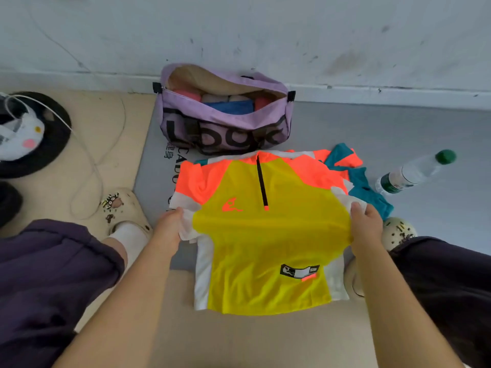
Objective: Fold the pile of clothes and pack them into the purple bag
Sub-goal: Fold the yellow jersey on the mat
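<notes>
**While one jersey is spread for folding, purple bag stands half packed**

As a person crouches over the floor mat, both hands take hold of a yellow jersey with orange shoulders and white side panels, spread front-up with its short black zip pointing towards the far wall. The left hand pinches the white fabric at the left sleeve seam; the right hand grips the matching bunch of white cloth on the right side. The cloth looks thin, light and limp, a slick sports weave that will likely slide and sag rather than hold a crease, so the side seams and shoulders seem the soundest places to hold it, with each fold pressed flat before the next.

Just beyond the collar, against the far wall, the purple bag sits unzipped with its mouth gaping. Inside it lie several rolled or folded pieces: pink at the left and right ends, pale ones between, and a blue one nearest the front edge. Room appears to remain on top.

To the right of the jersey, partly under it, a crumpled teal and orange garment waits unfolded. A clear water bottle with a green cap lies on the mat further right.
</notes>
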`<action>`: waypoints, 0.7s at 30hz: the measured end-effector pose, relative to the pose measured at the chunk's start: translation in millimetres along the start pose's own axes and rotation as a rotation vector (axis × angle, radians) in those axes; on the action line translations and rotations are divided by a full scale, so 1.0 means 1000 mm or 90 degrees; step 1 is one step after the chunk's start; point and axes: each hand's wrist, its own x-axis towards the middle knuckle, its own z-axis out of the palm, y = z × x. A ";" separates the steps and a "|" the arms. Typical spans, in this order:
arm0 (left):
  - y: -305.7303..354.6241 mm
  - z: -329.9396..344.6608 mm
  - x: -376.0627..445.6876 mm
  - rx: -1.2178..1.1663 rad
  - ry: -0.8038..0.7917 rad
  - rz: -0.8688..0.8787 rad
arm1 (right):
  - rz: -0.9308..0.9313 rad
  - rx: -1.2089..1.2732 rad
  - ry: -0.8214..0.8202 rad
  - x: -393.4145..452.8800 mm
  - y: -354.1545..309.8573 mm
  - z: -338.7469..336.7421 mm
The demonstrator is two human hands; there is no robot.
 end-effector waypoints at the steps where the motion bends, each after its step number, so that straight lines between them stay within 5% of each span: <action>1: 0.000 0.000 -0.001 0.012 0.022 -0.012 | 0.001 -0.006 -0.002 0.000 0.001 -0.002; 6: -0.012 0.005 -0.009 0.095 -0.018 -0.111 | 0.038 -0.023 -0.074 -0.004 0.002 0.002; 14: 0.034 0.010 0.018 -0.033 0.000 0.123 | -0.014 0.018 -0.062 0.025 -0.018 0.014; 21: 0.074 0.020 0.061 0.191 0.039 0.208 | -0.046 -0.061 -0.092 0.078 -0.044 0.044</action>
